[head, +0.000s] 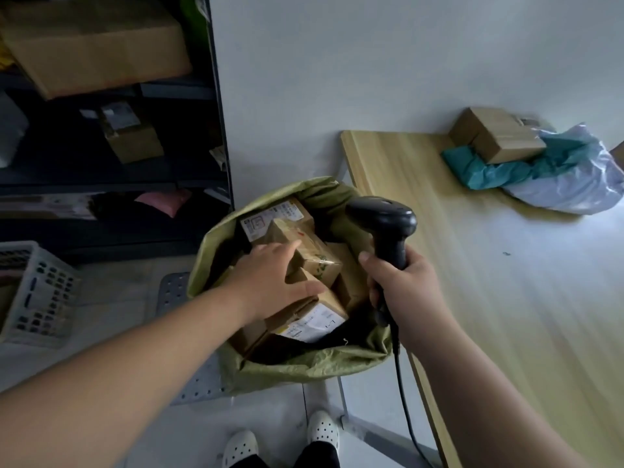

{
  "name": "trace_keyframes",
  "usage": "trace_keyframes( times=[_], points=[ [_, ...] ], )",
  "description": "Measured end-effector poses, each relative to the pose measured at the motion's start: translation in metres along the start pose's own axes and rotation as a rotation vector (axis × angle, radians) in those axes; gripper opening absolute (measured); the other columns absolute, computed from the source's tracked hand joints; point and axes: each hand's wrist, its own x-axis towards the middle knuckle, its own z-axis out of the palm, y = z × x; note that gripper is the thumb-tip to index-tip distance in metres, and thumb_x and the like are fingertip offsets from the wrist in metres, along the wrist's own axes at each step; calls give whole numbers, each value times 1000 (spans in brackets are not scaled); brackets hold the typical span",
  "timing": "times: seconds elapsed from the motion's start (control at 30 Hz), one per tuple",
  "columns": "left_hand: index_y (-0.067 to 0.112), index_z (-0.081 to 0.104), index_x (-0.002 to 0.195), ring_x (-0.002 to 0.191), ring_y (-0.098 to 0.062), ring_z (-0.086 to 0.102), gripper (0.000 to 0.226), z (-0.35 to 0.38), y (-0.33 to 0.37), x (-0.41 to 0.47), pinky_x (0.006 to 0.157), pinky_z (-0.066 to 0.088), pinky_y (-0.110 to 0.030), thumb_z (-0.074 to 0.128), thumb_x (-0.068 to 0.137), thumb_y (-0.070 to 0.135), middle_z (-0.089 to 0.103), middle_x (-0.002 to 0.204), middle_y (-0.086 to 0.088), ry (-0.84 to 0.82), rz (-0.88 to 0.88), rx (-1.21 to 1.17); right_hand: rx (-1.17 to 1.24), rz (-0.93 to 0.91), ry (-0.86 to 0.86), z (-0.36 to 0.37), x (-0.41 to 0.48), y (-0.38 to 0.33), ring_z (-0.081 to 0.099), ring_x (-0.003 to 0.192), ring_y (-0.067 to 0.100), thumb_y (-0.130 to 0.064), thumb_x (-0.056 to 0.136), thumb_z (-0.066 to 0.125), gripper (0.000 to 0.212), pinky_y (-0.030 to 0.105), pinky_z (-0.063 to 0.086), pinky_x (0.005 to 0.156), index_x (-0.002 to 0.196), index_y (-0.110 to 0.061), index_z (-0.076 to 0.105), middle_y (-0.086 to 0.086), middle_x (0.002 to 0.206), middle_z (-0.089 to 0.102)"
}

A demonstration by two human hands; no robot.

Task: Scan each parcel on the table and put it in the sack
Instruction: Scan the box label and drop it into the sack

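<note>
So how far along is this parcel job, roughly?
Well along. Several brown cardboard boxes already lie in the green woven sack. The left hand rests on one there, while the right hand grips the black handheld scanner. Left on the pale wooden table: a cardboard box, a teal plastic mailer and a white plastic mailer.
</note>
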Motion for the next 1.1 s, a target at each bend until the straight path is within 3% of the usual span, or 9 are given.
trace_keyframes(
  times=[0.1, 0.23, 0.3, 0.37, 0.47, 0.57, 0.73, 0.87, 1.1],
  points=[
    [26, 35, 140, 125, -22, 39, 73, 25, 5, -8, 97, 41, -40, 47, 82, 70, 46, 137, 0, -36, 29, 60, 22, 8, 10, -9, -6, 4, 42, 45, 19, -14, 89, 69, 15, 26, 35, 40, 89, -6, 57, 5, 56, 46],
    [19, 39, 101, 93, -19, 46, 54, 40, 5, -16, 70, 40, -29, 59, 79, 64, 51, 111, -4, 66, -81, 241, 22, 44, 16, -17, -15, 8, 45, 46, 18, -15, 90, 69, 17, 29, 38, 43, 101, -7, 60, 6, 58, 47],
    [17, 37, 118, 103, -22, 46, 72, 39, 6, -16, 78, 43, -30, 61, 73, 68, 45, 119, -6, 159, -6, 384, 16, 45, 23, -21, -18, 10, 46, 46, 17, -17, 90, 68, 17, 31, 39, 46, 102, -8, 60, 7, 58, 48],
    [20, 23, 143, 128, -29, 35, 88, 40, 6, -16, 99, 38, -39, 56, 77, 68, 32, 144, -10, 136, 136, 481, 12, 43, 28, -22, -23, 11, 46, 46, 18, -18, 90, 68, 16, 33, 38, 48, 101, -10, 61, 9, 59, 48],
    [27, 21, 150, 146, -30, 6, 73, 44, 6, -16, 114, 11, -51, 39, 89, 64, 19, 158, -3, -55, 219, 631, 28, 44, 40, -24, -31, 11, 45, 45, 18, -16, 90, 68, 15, 30, 37, 45, 101, -10, 61, 11, 63, 46],
    [27, 21, 150, 147, -31, 1, 69, 44, 14, -11, 114, 4, -55, 36, 92, 62, 21, 158, -2, -131, 160, 736, 38, 52, 55, -30, -44, 9, 44, 44, 16, -15, 90, 68, 15, 28, 37, 41, 102, -11, 61, 9, 61, 46],
    [24, 23, 150, 146, -28, 9, 70, 34, 37, -20, 115, 10, -49, 38, 92, 61, 22, 158, -4, -21, 227, 596, 28, 62, 77, -55, -72, 4, 45, 48, 18, -17, 91, 68, 16, 35, 40, 46, 103, -10, 60, 8, 62, 49],
    [21, 26, 149, 143, -23, 21, 66, 31, 68, -37, 113, 21, -40, 37, 94, 56, 30, 154, -3, 82, 275, 406, 27, 83, 74, -86, -94, 2, 46, 47, 13, -17, 90, 69, 20, 27, 40, 42, 107, -11, 61, -1, 57, 52],
    [22, 35, 144, 131, -21, 39, 58, 51, 157, -67, 105, 35, -38, 41, 95, 52, 44, 143, -1, 114, 331, 319, 35, 130, -5, -183, -144, 15, 50, 47, 14, -24, 89, 71, 24, 28, 42, 44, 108, -13, 61, -3, 57, 56]
  ],
)
